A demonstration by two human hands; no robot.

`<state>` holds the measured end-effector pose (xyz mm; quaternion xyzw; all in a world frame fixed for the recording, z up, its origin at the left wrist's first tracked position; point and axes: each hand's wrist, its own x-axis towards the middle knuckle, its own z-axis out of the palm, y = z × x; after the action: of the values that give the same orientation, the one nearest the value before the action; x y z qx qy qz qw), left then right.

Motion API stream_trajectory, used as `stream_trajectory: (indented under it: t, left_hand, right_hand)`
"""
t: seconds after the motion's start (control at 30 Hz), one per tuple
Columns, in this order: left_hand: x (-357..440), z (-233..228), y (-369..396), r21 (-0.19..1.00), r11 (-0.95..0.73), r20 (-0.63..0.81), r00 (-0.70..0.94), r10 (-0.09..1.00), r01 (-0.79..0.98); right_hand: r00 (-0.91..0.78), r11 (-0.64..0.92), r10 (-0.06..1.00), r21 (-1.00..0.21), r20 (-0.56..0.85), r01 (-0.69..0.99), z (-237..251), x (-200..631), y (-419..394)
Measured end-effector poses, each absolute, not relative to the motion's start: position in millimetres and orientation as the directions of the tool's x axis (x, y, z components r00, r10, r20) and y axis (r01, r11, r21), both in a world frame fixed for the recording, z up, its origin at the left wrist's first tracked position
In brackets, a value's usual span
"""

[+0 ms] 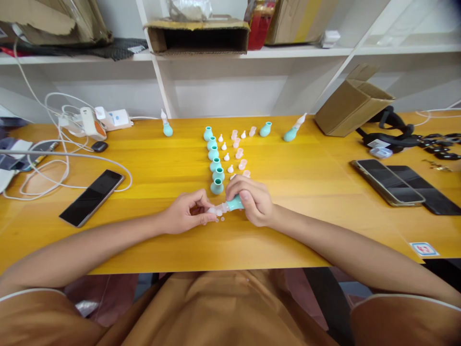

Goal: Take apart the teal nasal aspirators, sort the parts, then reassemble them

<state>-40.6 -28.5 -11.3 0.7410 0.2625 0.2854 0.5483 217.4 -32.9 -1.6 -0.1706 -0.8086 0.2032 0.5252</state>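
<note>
My right hand (pixel 254 199) is closed around a teal rubber bulb (pixel 235 203) of a nasal aspirator, its neck pointing left. A translucent tube piece (pixel 224 207) sits at the bulb's mouth. My left hand (pixel 190 211) pinches the whitish nozzle end (pixel 213 211) of that piece between thumb and fingers. Small clear round bits (pixel 222 219) lie on the table just below. Beyond my hands stands a column of several open teal bulbs (pixel 217 186). Beside it run several small white tips (pixel 226 157) and several pinkish clear connectors (pixel 242 164); the nearest ones are partly hidden by my right hand.
Assembled aspirators stand at the back left (pixel 167 129) and lean at the back right (pixel 294 129), near a single bulb (pixel 265 129). A phone (pixel 92 198) and white cables lie left. More phones (pixel 387 182) and a cardboard box (pixel 353 103) are right. Shelves (pixel 230 91) rise behind.
</note>
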Motion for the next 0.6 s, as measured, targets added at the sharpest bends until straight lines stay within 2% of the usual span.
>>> stream_trajectory:
  t: [0.2,0.43,0.5,0.6]
  left_hand:
    - [-40.3,-11.2,-30.1,0.966,-0.253,0.138,0.706,0.695,0.061]
    - [-34.8,-7.9,-37.5,0.997,-0.075,0.074,0.726,0.684,-0.031]
    - [-33.3,-7.2,-40.1,0.999,-0.020,0.048,0.735,0.677,-0.047]
    - [-33.3,-9.6,-41.5,0.999,-0.005,0.041,0.750,0.660,-0.050]
  right_hand:
    - [-0.416,0.926,0.369,-0.368,0.831,0.086,-4.0,221.3,-31.9]
    - [-0.606,0.982,0.126,-0.012,0.785,0.189,7.2,235.3,-30.1]
    - [-0.624,0.984,0.060,0.058,0.779,0.167,10.2,238.1,-28.1]
    - [-0.642,0.981,-0.097,0.183,0.760,0.069,13.7,240.1,-25.2]
